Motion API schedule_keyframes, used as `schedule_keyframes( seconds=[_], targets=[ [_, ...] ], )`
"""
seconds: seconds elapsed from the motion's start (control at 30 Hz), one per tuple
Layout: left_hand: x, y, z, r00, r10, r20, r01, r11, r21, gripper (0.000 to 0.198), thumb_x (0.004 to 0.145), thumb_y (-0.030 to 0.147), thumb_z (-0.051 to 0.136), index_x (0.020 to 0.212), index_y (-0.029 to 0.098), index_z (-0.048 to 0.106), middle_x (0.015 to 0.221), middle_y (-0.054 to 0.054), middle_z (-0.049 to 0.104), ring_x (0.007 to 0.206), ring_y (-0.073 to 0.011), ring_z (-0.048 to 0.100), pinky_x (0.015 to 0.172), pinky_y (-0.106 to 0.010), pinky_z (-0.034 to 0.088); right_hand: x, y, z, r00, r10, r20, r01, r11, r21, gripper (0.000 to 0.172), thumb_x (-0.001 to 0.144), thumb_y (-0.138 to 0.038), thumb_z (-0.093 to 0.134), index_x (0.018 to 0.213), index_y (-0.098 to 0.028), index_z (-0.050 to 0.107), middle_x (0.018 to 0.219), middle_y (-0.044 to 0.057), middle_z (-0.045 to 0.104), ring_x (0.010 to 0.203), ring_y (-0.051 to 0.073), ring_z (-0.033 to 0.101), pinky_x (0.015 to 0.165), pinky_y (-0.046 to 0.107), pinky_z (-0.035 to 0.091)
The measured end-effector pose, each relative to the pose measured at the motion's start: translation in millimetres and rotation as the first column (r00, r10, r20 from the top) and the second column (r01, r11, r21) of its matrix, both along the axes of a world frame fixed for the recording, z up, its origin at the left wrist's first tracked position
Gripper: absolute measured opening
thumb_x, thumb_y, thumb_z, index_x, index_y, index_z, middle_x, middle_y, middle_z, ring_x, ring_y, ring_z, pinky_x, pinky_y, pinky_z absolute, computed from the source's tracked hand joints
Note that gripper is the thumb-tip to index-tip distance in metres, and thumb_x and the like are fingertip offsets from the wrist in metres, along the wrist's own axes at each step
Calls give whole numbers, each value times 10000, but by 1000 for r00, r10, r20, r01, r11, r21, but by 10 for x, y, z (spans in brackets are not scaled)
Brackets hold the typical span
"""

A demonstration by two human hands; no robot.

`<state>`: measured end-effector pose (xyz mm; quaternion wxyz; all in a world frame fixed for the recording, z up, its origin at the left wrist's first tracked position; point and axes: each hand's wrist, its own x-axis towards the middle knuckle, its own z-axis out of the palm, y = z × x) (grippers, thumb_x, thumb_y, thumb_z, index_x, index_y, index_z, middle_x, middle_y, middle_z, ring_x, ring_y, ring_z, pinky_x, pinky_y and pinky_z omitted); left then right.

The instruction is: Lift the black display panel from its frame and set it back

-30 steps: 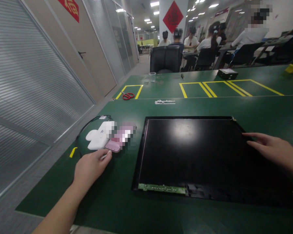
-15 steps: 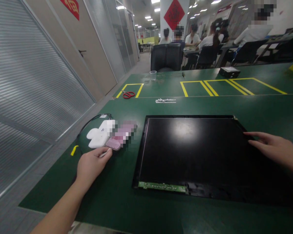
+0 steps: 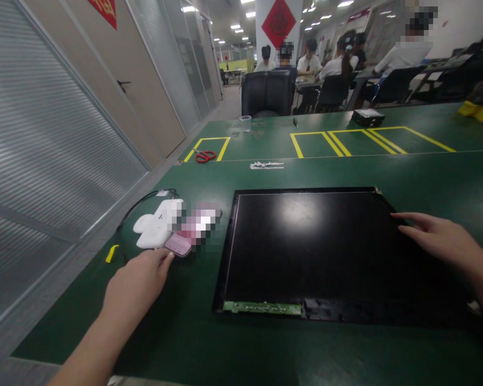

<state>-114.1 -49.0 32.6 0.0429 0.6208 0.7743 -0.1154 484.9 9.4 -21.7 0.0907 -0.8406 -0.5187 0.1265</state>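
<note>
A large black screen panel (image 3: 306,246) lies flat on the green table, with a green circuit strip (image 3: 261,307) along its near edge. My right hand (image 3: 434,233) is at the panel's right edge, thumb and forefinger stretched out and apart, fingertips at the border. My left hand (image 3: 139,279) is at the near end of a phone (image 3: 179,242), thumb and fingers drawn together. What lies between those fingers is hidden. Beyond this hand, beside the phone, is a white rounded device (image 3: 155,230). A black cable (image 3: 134,205) curves behind the device.
Red-handled scissors (image 3: 205,156), small white pieces (image 3: 265,165), a clear plastic cup (image 3: 245,124) and a black box (image 3: 368,117) are farther back. Yellow tape (image 3: 295,146) marks outlines on the table. Beyond stands a black chair (image 3: 265,94); several people sit at another table.
The whole view has shifted slightly, so things appear farther left. My left hand has turned a little, and the pale thing seen under its thumb is out of sight. My right hand remains at the panel's edge.
</note>
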Motion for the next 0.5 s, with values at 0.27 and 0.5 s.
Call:
schedule_keyframes(
  seconds=[0.27, 0.5],
  targets=[
    [118, 89, 33, 978, -136, -157, 119, 987, -108, 497, 1019, 268, 315, 1021, 115, 789, 1094, -272, 792, 1063, -431, 738, 819, -515, 586, 33, -7, -35, 999, 33, -24, -32, 999, 10, 674, 784, -547, 507, 1310, -221, 773, 762, 60, 692, 777, 289, 691, 741, 396, 496],
    [-175, 151, -156, 977, -72, 199, 81, 996, -37, 429, 971, 473, 340, 962, 212, 680, 955, -166, 788, 901, -338, 755, 774, -434, 580, 29, 23, -69, 1000, 23, -9, -22, 999, 35, 630, 745, -532, 525, 1242, -258, 798, 686, 29, 653, 729, 284, 682, 700, 388, 495]
  ],
)
